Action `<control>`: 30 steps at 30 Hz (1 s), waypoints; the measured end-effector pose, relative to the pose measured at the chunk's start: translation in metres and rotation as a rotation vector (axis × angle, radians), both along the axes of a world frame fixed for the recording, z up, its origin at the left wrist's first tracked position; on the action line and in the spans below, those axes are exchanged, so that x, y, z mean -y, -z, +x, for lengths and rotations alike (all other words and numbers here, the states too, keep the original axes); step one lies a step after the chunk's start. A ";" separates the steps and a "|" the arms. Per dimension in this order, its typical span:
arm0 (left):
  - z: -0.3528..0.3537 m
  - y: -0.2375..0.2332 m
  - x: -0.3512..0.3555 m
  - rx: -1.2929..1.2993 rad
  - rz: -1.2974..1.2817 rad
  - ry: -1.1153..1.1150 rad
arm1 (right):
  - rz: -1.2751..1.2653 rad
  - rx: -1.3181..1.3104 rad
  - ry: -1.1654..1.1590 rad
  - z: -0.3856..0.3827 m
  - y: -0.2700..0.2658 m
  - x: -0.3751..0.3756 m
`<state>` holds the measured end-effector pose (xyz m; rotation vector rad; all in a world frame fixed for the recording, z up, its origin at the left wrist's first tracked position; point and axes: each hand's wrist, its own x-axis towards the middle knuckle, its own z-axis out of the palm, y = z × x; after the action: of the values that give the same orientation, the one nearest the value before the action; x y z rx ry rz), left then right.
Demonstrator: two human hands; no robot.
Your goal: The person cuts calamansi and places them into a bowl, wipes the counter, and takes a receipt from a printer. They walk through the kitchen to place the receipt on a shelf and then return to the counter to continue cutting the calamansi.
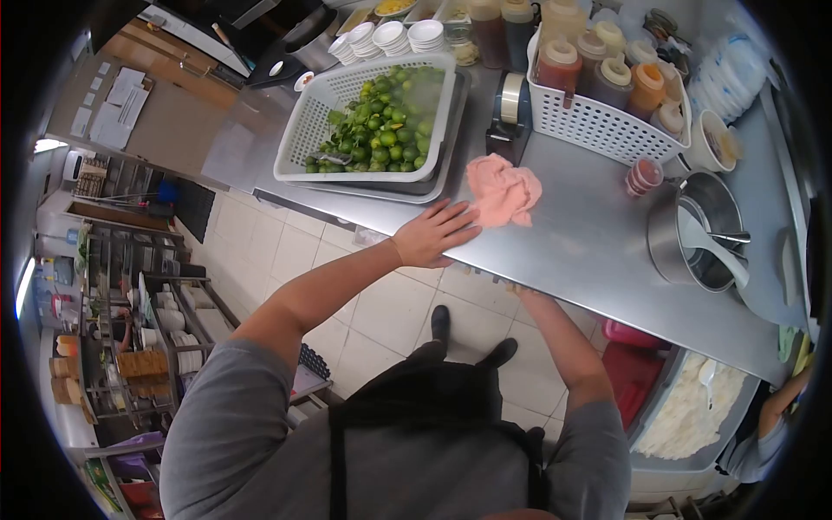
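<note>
A: Steel counter (589,251) in a tiled kitchen. What's on it?

B: A pink cloth (503,192), crumpled, near the front edge. Behind it is a white basket (303,130) of limes (390,121). A crate (598,130) of sauce bottles stands to the right and a pot (667,243) further right.

A: And the left hand (431,234)?

B: It is flat on the counter, palm down, with its fingers (459,217) spread wide and holding nothing. The tips are at the cloth's left edge. I cannot tell whether they touch it.

A: The right hand?

B: It is hidden. The forearm (563,347) runs under the counter's edge, so I cannot tell how its fingers stand.
</note>
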<state>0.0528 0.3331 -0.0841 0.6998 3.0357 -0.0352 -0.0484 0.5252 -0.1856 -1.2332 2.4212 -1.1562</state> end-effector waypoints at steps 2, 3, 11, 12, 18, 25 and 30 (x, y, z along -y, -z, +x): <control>0.000 -0.003 0.001 -0.002 -0.011 0.001 | 0.008 0.002 -0.022 -0.001 -0.008 -0.003; 0.001 -0.004 0.000 0.002 -0.022 0.006 | 0.014 0.001 -0.038 -0.001 -0.014 -0.005; 0.002 -0.004 -0.001 -0.025 0.024 -0.007 | -0.185 -0.457 -0.466 0.046 0.075 -0.014; 0.003 -0.007 -0.001 -0.016 0.026 -0.003 | -0.087 -0.456 -0.572 0.059 0.077 -0.019; 0.003 -0.003 0.002 -0.033 0.049 0.017 | -0.038 -0.043 -0.593 0.129 0.041 -0.051; 0.067 0.000 -0.021 -0.153 0.158 -0.201 | 0.243 0.494 -0.452 0.151 -0.053 -0.065; 0.195 -0.021 0.024 0.306 0.543 -0.979 | 0.219 0.282 -0.560 0.153 -0.133 -0.020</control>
<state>0.2479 0.3096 -0.0631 -0.7627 2.7200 0.8246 0.1050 0.5454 -0.0529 -1.4304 1.7744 -0.8081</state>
